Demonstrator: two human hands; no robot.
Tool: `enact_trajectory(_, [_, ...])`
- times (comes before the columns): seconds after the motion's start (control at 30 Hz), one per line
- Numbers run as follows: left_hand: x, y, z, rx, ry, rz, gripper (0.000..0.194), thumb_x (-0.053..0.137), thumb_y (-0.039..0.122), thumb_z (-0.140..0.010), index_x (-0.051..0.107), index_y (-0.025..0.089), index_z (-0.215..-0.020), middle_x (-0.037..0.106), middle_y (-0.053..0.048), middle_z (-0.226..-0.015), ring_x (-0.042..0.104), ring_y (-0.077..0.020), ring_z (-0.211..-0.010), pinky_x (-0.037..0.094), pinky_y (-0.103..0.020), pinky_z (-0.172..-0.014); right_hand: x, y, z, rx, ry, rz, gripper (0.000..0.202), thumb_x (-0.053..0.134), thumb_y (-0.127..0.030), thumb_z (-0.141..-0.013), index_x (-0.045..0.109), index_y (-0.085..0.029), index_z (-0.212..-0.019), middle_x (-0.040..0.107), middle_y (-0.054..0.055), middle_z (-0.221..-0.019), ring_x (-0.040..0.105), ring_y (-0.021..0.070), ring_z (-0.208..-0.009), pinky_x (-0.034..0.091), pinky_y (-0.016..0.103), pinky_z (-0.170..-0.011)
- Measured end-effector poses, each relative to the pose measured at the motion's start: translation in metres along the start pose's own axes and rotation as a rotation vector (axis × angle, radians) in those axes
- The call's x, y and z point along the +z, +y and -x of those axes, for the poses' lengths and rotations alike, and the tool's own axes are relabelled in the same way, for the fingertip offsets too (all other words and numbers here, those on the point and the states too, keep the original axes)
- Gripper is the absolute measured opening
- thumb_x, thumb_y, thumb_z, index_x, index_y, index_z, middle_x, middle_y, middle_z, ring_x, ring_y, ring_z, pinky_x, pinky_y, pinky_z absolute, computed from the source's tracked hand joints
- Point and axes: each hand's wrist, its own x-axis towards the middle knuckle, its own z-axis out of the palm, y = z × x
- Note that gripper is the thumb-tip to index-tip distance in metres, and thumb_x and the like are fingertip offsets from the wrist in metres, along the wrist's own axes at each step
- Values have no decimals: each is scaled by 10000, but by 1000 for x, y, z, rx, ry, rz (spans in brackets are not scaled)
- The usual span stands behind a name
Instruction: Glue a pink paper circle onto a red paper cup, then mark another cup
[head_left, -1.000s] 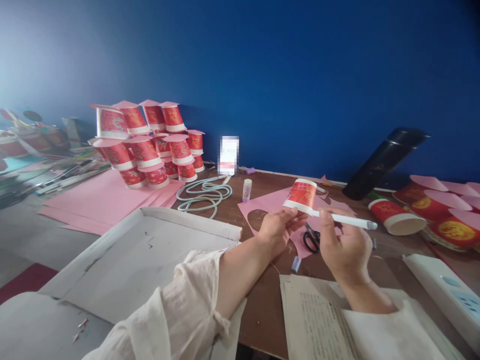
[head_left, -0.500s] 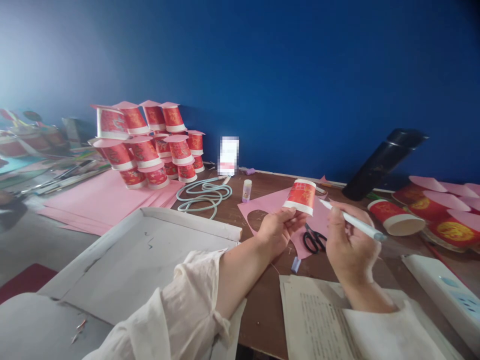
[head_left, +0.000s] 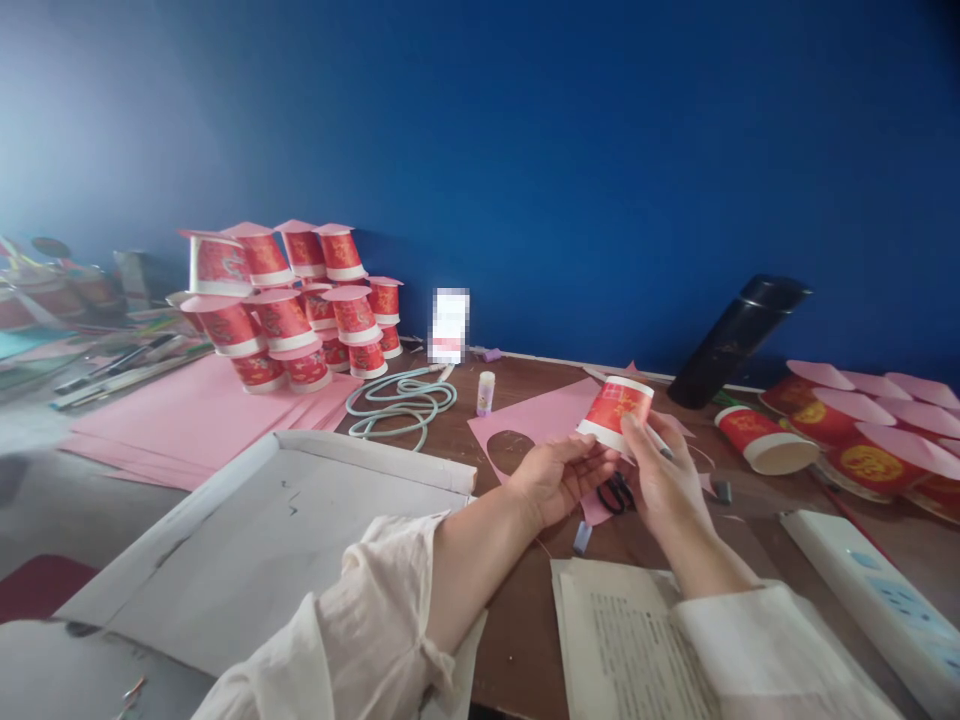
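Note:
A red paper cup (head_left: 616, 408) with white bands is held upside down, slightly tilted, over the pink paper (head_left: 547, 413). My left hand (head_left: 559, 478) supports its lower left rim, palm up with fingers partly spread. Around its right side my right hand (head_left: 667, 475) is closed, thumb on the cup wall. A pen (head_left: 660, 442) also lies in my right hand, mostly hidden by the fingers. Black-handled scissors (head_left: 616, 494) show partly beneath the hands. A small glue stick (head_left: 486, 394) stands upright to the left.
Stacked red cups (head_left: 289, 300) with pink tops stand at the left, near a coiled cable (head_left: 405, 405). More cups (head_left: 870, 440), a black bottle (head_left: 735, 340) and a power strip (head_left: 870, 590) are right. Printed pages (head_left: 622, 640) and a white tray (head_left: 285, 530) are in front.
My right hand has moved left and taken hold of the cup, with the pen now tucked among its fingers. My left hand's fingers have loosened at the cup's rim. The view has shifted slightly.

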Motion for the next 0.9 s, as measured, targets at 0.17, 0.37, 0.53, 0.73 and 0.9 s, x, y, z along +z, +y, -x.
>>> enact_trajectory(0.17, [1, -7, 1, 49, -6, -61, 84, 669, 136, -832, 699, 59, -844, 720, -115, -810, 703, -156, -761, 557, -263, -825, -3, 10, -4, 1, 60, 49, 626, 794, -526, -682, 583, -203, -1176, 722, 69, -993, 701, 183, -714, 581, 300, -599])
enact_trajectory(0.37, [3, -11, 1, 38, -1, -81, 78, 650, 113, -837, 700, 58, -815, 708, -113, -759, 694, -139, -725, 552, -222, -772, -4, 13, -6, -152, 51, 282, 575, 730, -547, -736, 609, -174, -1156, 707, 72, -943, 687, 208, -799, 565, 316, -654])
enact_trajectory(0.53, [4, -7, -1, 119, 76, -61, 79, 649, 120, -837, 706, 71, -813, 708, -103, -756, 677, -123, -707, 551, -207, -746, -18, 12, -14, -468, 256, 625, 482, 577, -538, -845, 627, -173, -1157, 655, 136, -1150, 634, 267, -1017, 519, 442, -855])
enact_trajectory(0.73, [0, -8, -10, 198, 112, -14, 54, 690, 105, -798, 691, 73, -755, 696, -96, -752, 673, -122, -715, 544, -220, -767, -19, 0, 1, -741, 66, 614, 350, 514, -451, -929, 660, -184, -1101, 701, 107, -993, 671, 225, -848, 547, 385, -769])
enact_trajectory(0.9, [-1, -10, -11, 232, 118, -2, 58, 738, 108, -743, 690, 88, -716, 684, -81, -746, 670, -135, -731, 541, -256, -806, -11, 0, 15, -850, -66, 720, 278, 522, -412, -933, 672, -210, -1053, 728, 78, -926, 699, 229, -845, 559, 357, -779])
